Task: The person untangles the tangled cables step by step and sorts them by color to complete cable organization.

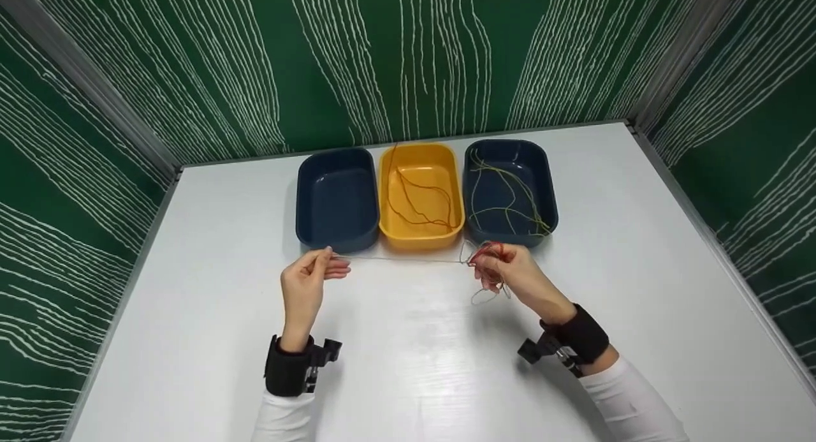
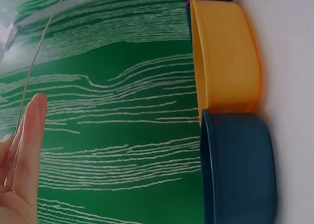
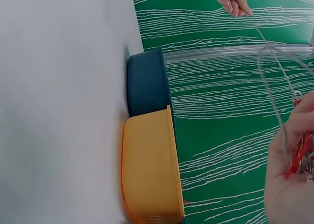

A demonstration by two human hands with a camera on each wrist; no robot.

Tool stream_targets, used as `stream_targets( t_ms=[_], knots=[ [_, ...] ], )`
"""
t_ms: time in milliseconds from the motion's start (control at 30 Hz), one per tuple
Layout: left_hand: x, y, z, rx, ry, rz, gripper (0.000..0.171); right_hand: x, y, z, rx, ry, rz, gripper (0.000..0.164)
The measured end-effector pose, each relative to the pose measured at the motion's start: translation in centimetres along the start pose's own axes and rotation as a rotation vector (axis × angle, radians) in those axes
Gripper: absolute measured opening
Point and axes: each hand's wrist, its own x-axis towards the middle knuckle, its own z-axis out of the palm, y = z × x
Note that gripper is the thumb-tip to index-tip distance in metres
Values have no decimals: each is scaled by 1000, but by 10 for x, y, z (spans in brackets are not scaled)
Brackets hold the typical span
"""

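Observation:
My left hand [image 1: 305,289] pinches one end of a thin pale string [image 1: 401,259] between thumb and fingertips. Pulled nearly straight, the string runs across in front of the bins to my right hand [image 1: 524,277]. That hand grips a tangled bundle of red and greyish strings [image 1: 489,245], with loose loops hanging out below and above the fingers. In the right wrist view, red strands [image 3: 298,157] lie against the palm, and a grey loop [image 3: 267,81] stands out from it. The left wrist view has the pale string [image 2: 35,57] rising from the fingers.
Three bins stand side by side at the table's back: a navy bin [image 1: 338,241] on the left, a yellow bin [image 1: 421,241] with orange strings [image 1: 417,220], and a navy bin [image 1: 552,219] with yellow-green strings [image 1: 519,184]. Green walls with white lines enclose the white table [image 1: 408,365].

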Motion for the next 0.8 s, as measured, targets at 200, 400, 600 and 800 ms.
stream_targets(
  t_ms=[200, 400, 600, 800],
  knots=[
    [0, -4, -7, -7, 22, -18, 19, -3, 1, -7, -22, -25, -6, 10],
    [0, -8, -15, -36, 38, -14, 20, -4, 2, -12, -62, -39, -47, 17],
    [2, -27, -18, -52, 40, -19, 21, -4, 0, -15, -83, -13, -56, 14],
    [3, -33, -19, -51, 52, 1, 22, -5, -1, -18, -76, 4, -80, 18]
  ],
)
